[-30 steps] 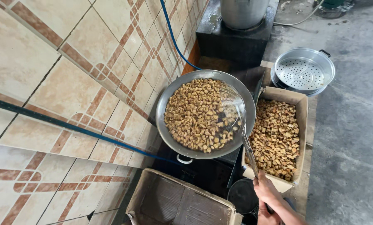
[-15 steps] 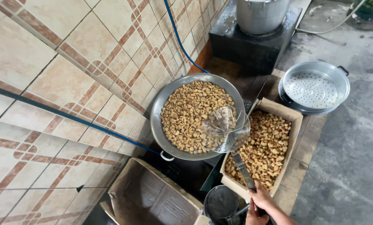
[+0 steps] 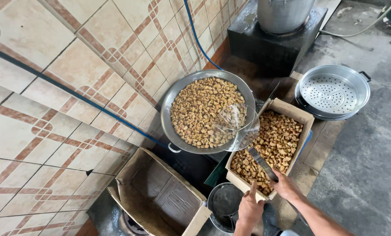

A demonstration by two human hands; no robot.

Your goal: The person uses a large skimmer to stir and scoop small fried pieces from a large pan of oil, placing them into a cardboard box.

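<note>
Over the wok (image 3: 178, 100) rim, mesh skimmer (image 3: 239, 124) ahead of right hand (image 3: 285, 185), grip clamped on its handle, left hand (image 3: 250, 207) loosely curled, empty.

wok (image 3: 172, 101): dull grey metal, smooth
skimmer (image 3: 238, 126): fine wire mesh, shiny
boxes (image 3: 291, 114): brown cardboard, matt
steamer (image 3: 333, 91): bright metal with holes
wall (image 3: 73, 65): glossy ceramic tiles
floor (image 3: 370, 157): rough grey concrete
</note>
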